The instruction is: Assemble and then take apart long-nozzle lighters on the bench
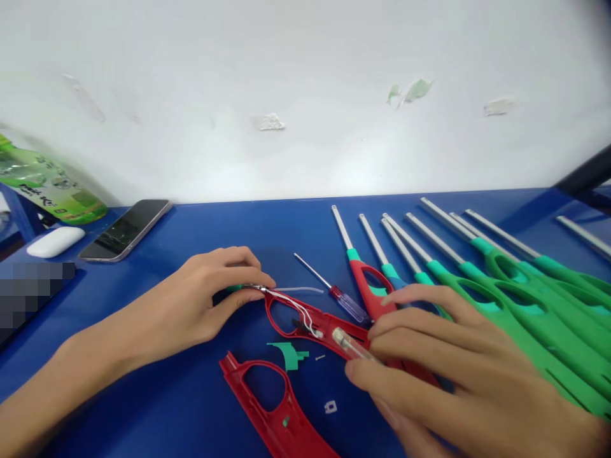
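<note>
My left hand (222,289) pinches the metal end of a lighter's neck, from which white wires run into an opened red lighter handle (315,315). My right hand (439,356) is closed around the other end of this handle, with its thumb by the clear fuel tank (353,345). Some of the handle is hidden under those fingers. Below it lie a green trigger (290,356), a small screw (320,357), a small white clip (330,406) and the other red handle half (281,407). A screwdriver (341,296) with a purple handle rests just behind.
Several long-neck lighters (482,286), mostly green, lie across the right of the blue table (229,229). At the left are a phone (126,230), a white case (56,242), a dark object (33,299) and a green bottle (52,184). A white wall (305,76) stands behind.
</note>
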The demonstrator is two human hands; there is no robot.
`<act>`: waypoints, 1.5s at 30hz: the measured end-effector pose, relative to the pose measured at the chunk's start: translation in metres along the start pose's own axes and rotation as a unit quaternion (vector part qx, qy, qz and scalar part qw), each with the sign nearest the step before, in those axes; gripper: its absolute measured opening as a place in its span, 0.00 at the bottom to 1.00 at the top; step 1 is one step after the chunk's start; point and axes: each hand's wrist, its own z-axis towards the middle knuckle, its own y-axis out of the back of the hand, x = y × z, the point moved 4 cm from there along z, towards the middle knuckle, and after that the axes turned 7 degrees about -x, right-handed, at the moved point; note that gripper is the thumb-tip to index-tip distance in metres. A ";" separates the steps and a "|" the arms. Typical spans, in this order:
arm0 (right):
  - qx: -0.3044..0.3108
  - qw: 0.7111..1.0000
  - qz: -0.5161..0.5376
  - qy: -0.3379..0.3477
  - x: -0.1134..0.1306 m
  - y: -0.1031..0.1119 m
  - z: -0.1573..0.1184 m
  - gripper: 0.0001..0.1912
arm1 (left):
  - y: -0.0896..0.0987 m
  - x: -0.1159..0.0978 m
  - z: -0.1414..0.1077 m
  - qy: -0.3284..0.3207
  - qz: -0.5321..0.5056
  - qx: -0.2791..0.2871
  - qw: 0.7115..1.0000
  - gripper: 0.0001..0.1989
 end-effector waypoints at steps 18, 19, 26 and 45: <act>0.083 0.996 0.001 -0.026 -0.012 -0.012 -0.007 0.15 | -0.002 -0.010 -0.001 0.068 -0.021 -0.038 0.997 0.10; 0.084 0.996 -0.001 -0.025 -0.012 -0.012 -0.006 0.16 | -0.002 -0.009 0.000 0.075 -0.023 -0.047 0.996 0.10; 0.077 0.997 0.000 -0.016 -0.012 -0.012 -0.005 0.18 | 0.015 0.006 0.001 0.114 0.021 -0.116 0.987 0.08; 0.073 0.997 -0.005 -0.011 -0.009 -0.017 -0.005 0.16 | 0.033 0.085 0.018 0.080 0.170 -0.180 0.966 0.10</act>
